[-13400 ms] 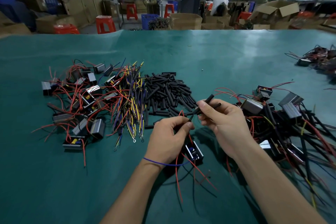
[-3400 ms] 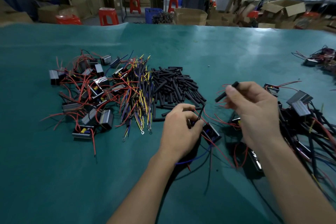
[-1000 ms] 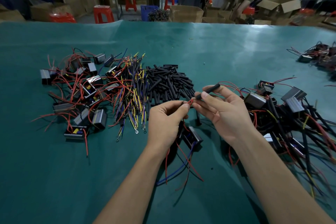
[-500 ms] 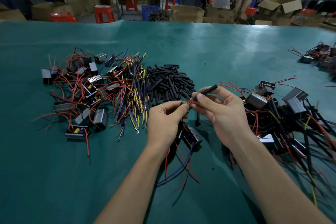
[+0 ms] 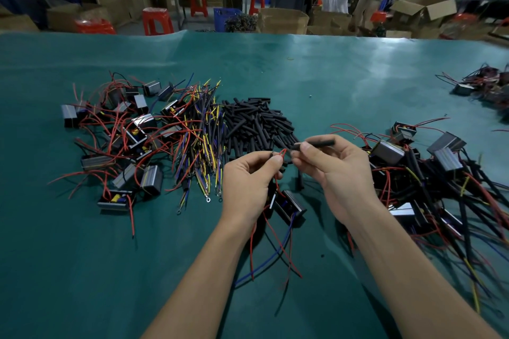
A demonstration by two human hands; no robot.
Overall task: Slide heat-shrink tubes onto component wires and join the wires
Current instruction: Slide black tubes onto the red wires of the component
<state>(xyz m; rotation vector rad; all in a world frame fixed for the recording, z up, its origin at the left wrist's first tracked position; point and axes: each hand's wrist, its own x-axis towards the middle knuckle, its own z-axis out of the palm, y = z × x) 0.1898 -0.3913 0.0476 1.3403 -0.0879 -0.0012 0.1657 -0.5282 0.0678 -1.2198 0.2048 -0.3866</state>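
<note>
A wide teal-covered table [image 5: 316, 77] bears a loose heap of short black heat-shrink tubes [image 5: 256, 124]. Open brown cardboard boxes [image 5: 424, 9] stand beyond; their contents cannot be made out. The right hand [image 5: 334, 170] pinches one black tube [image 5: 321, 143]. The left hand [image 5: 249, 181] pinches a thin red wire [image 5: 281, 153] above a small black component [image 5: 289, 205].

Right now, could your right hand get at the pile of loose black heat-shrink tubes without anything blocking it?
Probably yes. The right hand sits just beside the tube pile with nothing between them, but it already pinches a black tube, so it would need spare fingers.
</note>
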